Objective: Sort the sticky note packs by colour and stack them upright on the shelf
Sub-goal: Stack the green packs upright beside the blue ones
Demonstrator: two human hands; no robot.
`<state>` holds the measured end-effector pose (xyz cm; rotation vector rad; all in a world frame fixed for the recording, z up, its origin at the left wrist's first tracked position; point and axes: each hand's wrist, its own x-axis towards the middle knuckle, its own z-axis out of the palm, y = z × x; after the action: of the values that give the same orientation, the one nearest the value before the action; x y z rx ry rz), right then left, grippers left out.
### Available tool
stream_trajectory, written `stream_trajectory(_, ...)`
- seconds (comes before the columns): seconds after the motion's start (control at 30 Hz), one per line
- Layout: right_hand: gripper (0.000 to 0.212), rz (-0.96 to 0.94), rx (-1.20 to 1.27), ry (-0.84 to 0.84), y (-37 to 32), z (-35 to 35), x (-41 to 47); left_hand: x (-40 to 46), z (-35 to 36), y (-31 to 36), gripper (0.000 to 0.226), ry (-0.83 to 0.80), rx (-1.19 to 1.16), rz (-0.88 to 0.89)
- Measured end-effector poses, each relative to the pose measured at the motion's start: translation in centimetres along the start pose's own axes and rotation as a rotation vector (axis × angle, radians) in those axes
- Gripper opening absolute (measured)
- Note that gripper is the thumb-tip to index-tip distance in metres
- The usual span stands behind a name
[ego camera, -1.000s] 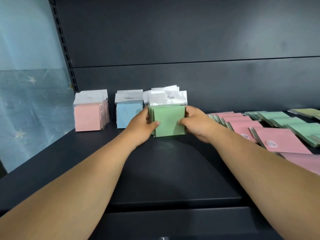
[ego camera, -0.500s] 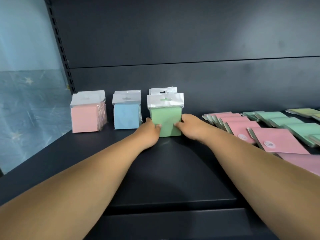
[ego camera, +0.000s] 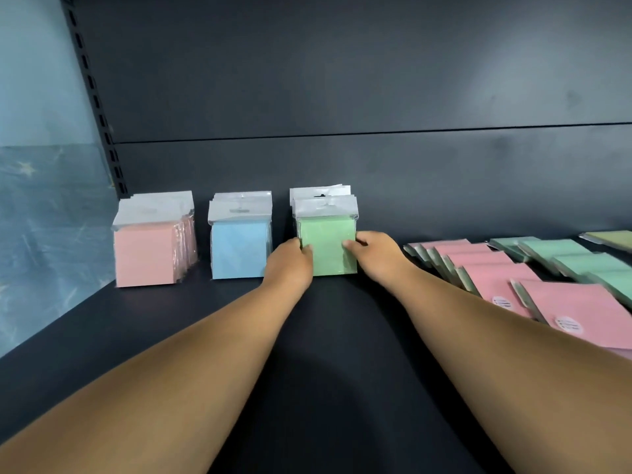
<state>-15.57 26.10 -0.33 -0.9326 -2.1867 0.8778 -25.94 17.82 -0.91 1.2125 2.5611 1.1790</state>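
Hands [ego camera: 290, 260] [ego camera: 374, 254] pinch green pack [ego camera: 326, 246] upright.
Pack sits between both thumbs, equally near; loose packs [ego camera: 496, 271] lie rightward.

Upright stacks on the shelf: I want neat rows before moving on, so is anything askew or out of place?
The pink stack fans out, its rear packs skewed right. Behind the front green pack, held by left hand and right hand, another pack's header sits offset.

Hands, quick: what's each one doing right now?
Left hand: grips the left edge of the green pack, thumb on its front.
Right hand: grips the same pack's right edge, thumb on its front.
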Motion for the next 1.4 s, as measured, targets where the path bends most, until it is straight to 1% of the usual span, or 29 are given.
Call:
stream_trajectory(0.13,0.022,-0.029,-0.045,0.035,0.8,0.4,1.6,0.9,0.4,-0.3,0.029,0.037,-0.029,0.015)
stream_trajectory(0.3,0.03,-0.009,0.013,0.019,1.1,0.6,2.6,2.0,0.7,-0.3,0.03,0.066,-0.074,0.019)
stream_trajectory(0.43,0.033,-0.003,0.027,0.04,1.3,0.8,2.6,1.8,0.9,-0.1,0.038,0.058,-0.117,-0.023)
stream_trajectory(0.57,0.035,0.002,0.091,0.055,1.1,0.7,2.3,2.0,1.0,-0.3,0.043,0.061,-0.167,-0.058)
stream_trajectory(0.67,0.03,-0.008,0.08,0.044,0.9,0.4,2.0,2.0,0.8,-0.3,0.041,0.076,-0.169,-0.057)
stream_trajectory(0.8,0.028,0.017,0.086,0.038,0.6,0.4,1.8,1.6,0.6,-0.2,0.03,0.079,-0.176,-0.063)
stream_trajectory(0.93,0.03,0.023,0.079,0.021,0.6,0.5,1.8,1.5,0.5,-0.2,0.039,0.074,-0.167,-0.069)
stream_trajectory(1.1,0.036,0.028,-0.006,-0.014,0.5,0.5,1.5,1.3,0.3,-0.1,0.048,0.045,-0.115,-0.074)
stream_trajectory(1.2,0.039,0.087,-0.055,-0.007,0.2,0.2,1.1,0.1,-0.3,0.5,0.05,0.045,-0.114,-0.092)
stream_trajectory(1.3,0.051,0.103,-0.192,0.05,-0.7,-2.4,0.4,-1.2,-1.4,1.6,0.048,0.069,-0.248,-0.103)
stream_trajectory(1.33,0.051,0.094,-0.228,0.085,-1.2,-3.9,-0.2,-1.7,-1.8,2.0,0.048,0.084,-0.297,-0.104)
stream_trajectory(1.4,0.039,0.071,-0.239,0.134,-1.8,-7.2,-1.7,-2.8,-2.3,2.8,0.048,0.097,-0.348,-0.072)
